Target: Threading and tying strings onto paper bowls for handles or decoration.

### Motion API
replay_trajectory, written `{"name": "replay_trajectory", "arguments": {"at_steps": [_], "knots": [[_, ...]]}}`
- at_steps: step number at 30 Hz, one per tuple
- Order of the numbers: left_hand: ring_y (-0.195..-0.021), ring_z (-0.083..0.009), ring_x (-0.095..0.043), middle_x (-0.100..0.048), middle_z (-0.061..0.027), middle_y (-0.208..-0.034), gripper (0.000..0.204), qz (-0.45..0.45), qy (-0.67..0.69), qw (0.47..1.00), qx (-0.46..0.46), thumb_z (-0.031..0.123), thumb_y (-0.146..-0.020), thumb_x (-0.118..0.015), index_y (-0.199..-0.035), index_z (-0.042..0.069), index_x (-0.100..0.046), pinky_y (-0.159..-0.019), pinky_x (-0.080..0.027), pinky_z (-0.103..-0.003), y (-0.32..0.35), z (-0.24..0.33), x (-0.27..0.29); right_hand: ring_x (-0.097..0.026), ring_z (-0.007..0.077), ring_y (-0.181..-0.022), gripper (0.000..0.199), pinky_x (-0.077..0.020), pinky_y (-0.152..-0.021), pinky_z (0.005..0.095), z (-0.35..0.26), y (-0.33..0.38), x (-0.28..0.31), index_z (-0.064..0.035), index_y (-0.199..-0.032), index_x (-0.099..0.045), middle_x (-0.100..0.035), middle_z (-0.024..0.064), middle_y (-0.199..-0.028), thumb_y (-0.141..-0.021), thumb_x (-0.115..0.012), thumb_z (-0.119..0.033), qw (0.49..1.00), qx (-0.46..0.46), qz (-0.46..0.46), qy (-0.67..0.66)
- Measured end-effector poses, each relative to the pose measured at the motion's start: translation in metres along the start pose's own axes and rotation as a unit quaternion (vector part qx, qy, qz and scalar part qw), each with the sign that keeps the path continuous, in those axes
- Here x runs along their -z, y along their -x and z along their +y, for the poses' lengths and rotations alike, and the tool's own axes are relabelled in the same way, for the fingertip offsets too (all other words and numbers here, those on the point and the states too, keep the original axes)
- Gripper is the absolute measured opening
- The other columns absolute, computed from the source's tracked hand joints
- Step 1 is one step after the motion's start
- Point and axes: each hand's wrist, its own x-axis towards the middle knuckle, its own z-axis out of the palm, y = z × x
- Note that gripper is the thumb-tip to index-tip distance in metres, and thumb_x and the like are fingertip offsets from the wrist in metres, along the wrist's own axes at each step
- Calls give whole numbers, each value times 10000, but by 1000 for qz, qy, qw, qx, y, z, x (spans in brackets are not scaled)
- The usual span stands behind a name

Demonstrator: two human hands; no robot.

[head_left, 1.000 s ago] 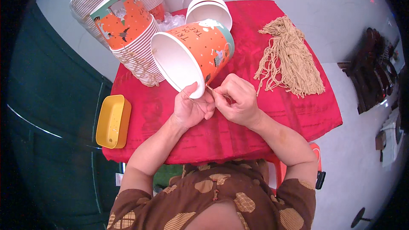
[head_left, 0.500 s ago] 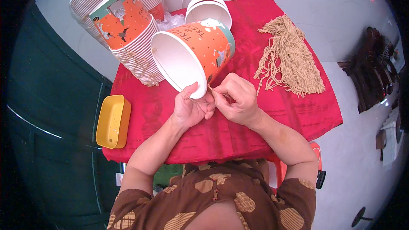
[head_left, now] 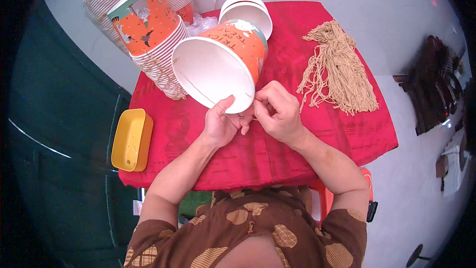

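Observation:
A large orange paper bucket (head_left: pixel 256 52) with a green band and white inside tilts over the table, its mouth turned toward me. My left hand (head_left: pixel 222 124) holds its near rim, thumb at the inner edge and fingers underneath. A thin tan cord (head_left: pixel 199 91) runs across the mouth from the far-left side of the rim to my left thumb. Close by on the right of the rim, my right hand (head_left: pixel 278 111) is closed in a pinch on the cord's end; the exact spot between its fingertips is hidden.
Stacked orange buckets (head_left: pixel 148 25) with cords stand at the back left, beside plastic-wrapped stacks (head_left: pixel 106 7). White-mouthed buckets (head_left: pixel 248 12) lie behind. A bundle of tan cords (head_left: pixel 342 74) lies right on the red cloth (head_left: pixel 198 168); a yellow tray (head_left: pixel 132 141) sits left.
The bucket has turned so more of its inside faces me. The cord now shows stretched across the mouth. My right hand has shifted slightly right, up against the rim.

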Motion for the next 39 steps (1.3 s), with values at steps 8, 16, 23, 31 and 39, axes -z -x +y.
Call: {"name": "replay_trajectory", "arguments": {"at_steps": [8, 16, 23, 31, 39], "knots": [[-586, -163, -549, -637, -148, -842, 370, 94, -135, 978, -124, 295, -984, -433, -1099, -36, -552, -436, -454, -284, -4, -1, 6, -511, 133, -522, 128, -400, -474, 289, 9, -1, 0, 26, -736, -557, -513, 76, -654, -805, -638, -44, 991, -130, -12, -15], [-583, -132, -550, -645, -133, -828, 396, 114, -149, 980, -63, 355, -989, -466, -1089, -18, -552, -426, -456, -251, -3, 0, 4, -421, 59, -566, 256, -343, -491, 271, 31, 10, -9, 18, -666, -535, -497, -12, -584, -871, -618, -111, 940, -325, 21, -99], [-601, -122, -563, -661, -113, -829, 448, -26, -134, 987, 80, 404, -957, -531, -856, -15, -651, -429, -475, -253, 3, -3, -1, -402, 51, -576, 289, -331, -489, 269, 40, 11, -8, 0, -630, -522, -481, -36, -585, -884, -603, -113, 918, -380, 56, -98], [-725, -194, -634, -658, -105, -946, 118, -51, -556, 706, -435, 64, -757, -749, -814, -7, -673, -640, -518, -310, 7, 2, -20, -412, 68, -563, 283, -352, -491, 293, 47, 16, -12, 26, -650, -526, -479, 2, -561, -873, -618, -122, 944, -325, 13, -58], [-733, -248, -628, -629, -155, -963, 147, 114, -655, 649, -371, -24, -793, -652, -940, -16, -641, -634, -499, -326, -2, 2, 5, -457, 67, -549, 240, -376, -490, 283, 45, 23, -20, 29, -704, -596, -529, 8, -581, -890, -608, -123, 936, -332, -110, -36]]}}
